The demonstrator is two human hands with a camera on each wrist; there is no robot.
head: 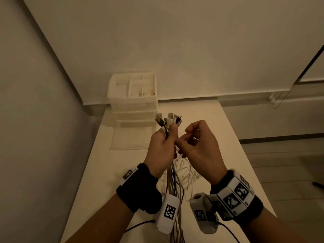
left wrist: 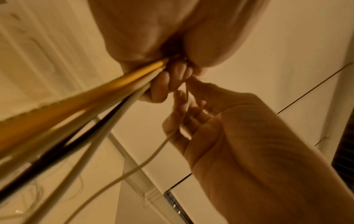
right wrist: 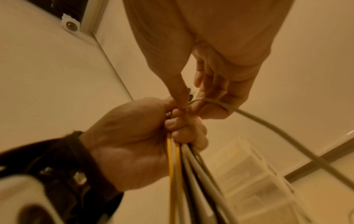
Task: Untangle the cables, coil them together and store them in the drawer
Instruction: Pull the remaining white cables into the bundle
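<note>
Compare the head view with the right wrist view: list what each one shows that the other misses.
Head view only: the connector ends fanned out above the left hand, the drawer pulled open from the drawer unit, the table, and loose white cables lying under the hands.

Right wrist view only: a wall fitting, and one pale cable arching away from the right hand's fingers.

Both: the left hand gripping the cable bundle, the right hand pinching a strand beside it.
</note>
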